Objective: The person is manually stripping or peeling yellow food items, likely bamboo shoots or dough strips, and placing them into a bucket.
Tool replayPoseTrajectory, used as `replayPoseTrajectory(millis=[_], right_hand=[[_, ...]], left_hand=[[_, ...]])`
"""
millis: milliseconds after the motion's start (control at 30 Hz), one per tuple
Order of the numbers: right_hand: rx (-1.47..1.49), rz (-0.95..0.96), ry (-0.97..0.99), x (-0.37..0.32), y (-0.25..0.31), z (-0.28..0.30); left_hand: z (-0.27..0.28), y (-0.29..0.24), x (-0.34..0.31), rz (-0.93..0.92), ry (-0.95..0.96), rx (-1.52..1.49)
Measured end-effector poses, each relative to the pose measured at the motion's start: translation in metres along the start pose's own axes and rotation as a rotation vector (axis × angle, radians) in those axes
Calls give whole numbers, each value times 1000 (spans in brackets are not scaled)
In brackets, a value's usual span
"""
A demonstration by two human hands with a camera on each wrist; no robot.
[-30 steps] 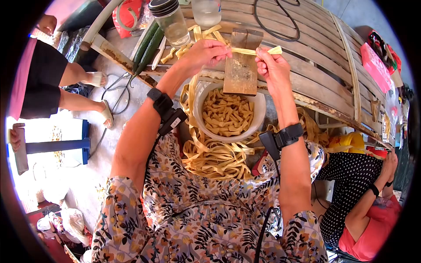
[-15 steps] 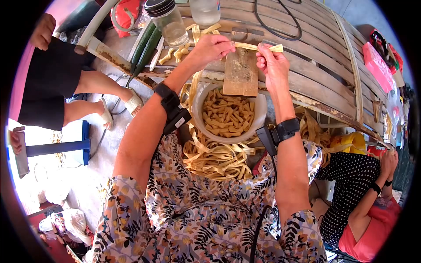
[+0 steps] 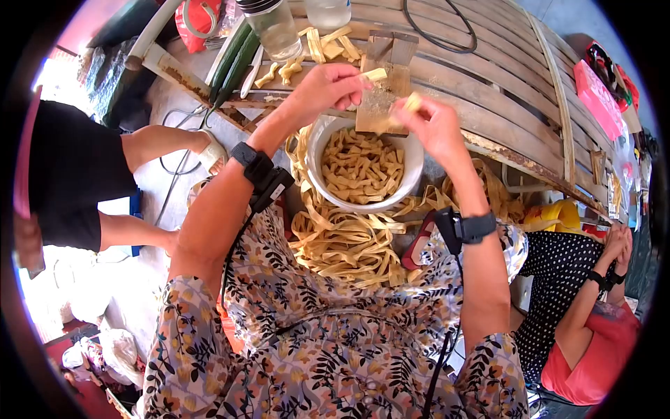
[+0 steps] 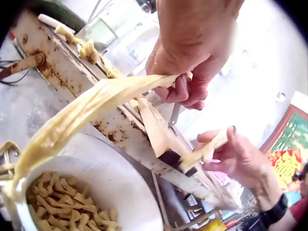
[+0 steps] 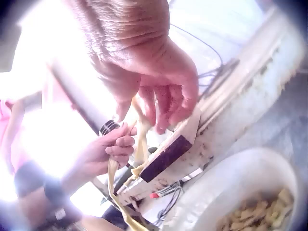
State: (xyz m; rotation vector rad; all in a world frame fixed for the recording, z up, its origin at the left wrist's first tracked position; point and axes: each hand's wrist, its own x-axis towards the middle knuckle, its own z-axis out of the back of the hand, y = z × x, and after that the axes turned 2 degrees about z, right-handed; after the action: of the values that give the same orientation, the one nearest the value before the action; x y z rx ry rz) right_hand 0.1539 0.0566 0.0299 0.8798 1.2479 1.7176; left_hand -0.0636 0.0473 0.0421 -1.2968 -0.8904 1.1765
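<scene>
My left hand [image 3: 331,88] pinches a long pale yellow strip [image 4: 67,120], whose short end [image 3: 375,74] sticks out past the fingertips while the rest hangs beside the white bowl [image 3: 414,167]. A short yellow piece [image 3: 413,103] is pinched between the thumb and fingers of my right hand [image 3: 434,126], which is over the near part of the wooden board [image 3: 392,85]; in the right wrist view the piece [image 5: 140,139] looks twisted. The two hands are apart. Many short knotted pieces [image 3: 363,167] fill the bowl below the board.
A slatted bench [image 3: 488,98] carries a jar [image 3: 278,35], dark green cucumbers [image 3: 234,66], a white-handled tool [image 3: 251,75], loose pieces [image 3: 333,47] and a black cable [image 3: 447,43]. Heaped strips [image 3: 349,244] lie beneath the bowl. One person stands at left [image 3: 77,174]; another sits at right [image 3: 593,335].
The strip that stretched between both hands is now in two parts, one in each hand. My right hand has moved down and toward me. The person at left has shifted.
</scene>
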Motion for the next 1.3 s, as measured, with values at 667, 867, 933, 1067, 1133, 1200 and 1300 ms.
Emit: replayPoseTrajectory(millis=[667,867,933,1067,1133,1200,1300], right_hand=[[51,86,-43,-15,-2,4],[153,-460,384,-33,0,2],[284,-518,474,-39,1,-3],[594,-327,688,-49,8,-9],[824,-171,655,-49,19,-12],[805,-155,473,-41,26,-8],[489,-85,271,-36,20,-9]], left_hand=[[-54,22,-37,-565,-84,800],[-51,8,-44,-782,55,957],[-44,6,-44,-751,28,859],[-20,12,-32,-254,196,324],[-19,18,-27,-11,151,38],[-25,39,-26,24,203,-163],[-51,46,-33,177,668,-655]])
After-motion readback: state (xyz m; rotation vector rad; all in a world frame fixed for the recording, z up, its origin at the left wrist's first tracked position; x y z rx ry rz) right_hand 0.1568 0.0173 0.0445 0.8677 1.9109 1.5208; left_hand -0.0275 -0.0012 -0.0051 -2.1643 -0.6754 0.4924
